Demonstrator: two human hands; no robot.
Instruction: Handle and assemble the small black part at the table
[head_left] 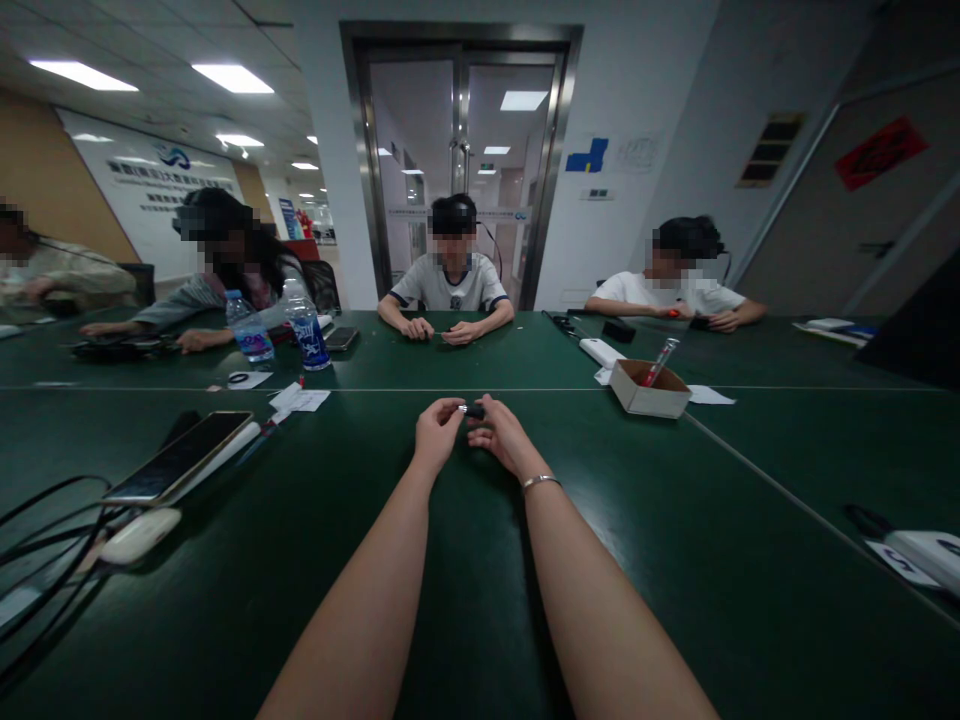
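Both my forearms reach out over the dark green table (480, 560). My left hand (436, 432) and my right hand (501, 436) meet at the middle, fingers pinched on a small dark object with a pale tip (471, 410) held between them just above the tabletop. What the object is I cannot make out. A thin bracelet (541, 483) circles my right wrist.
A phone (177, 456) on a white block, a pale oval device (139, 535) and black cables lie at left. Two water bottles (306, 325) stand far left. A small cardboard box (648, 388) with a pen sits right. Several people sit at the far side.
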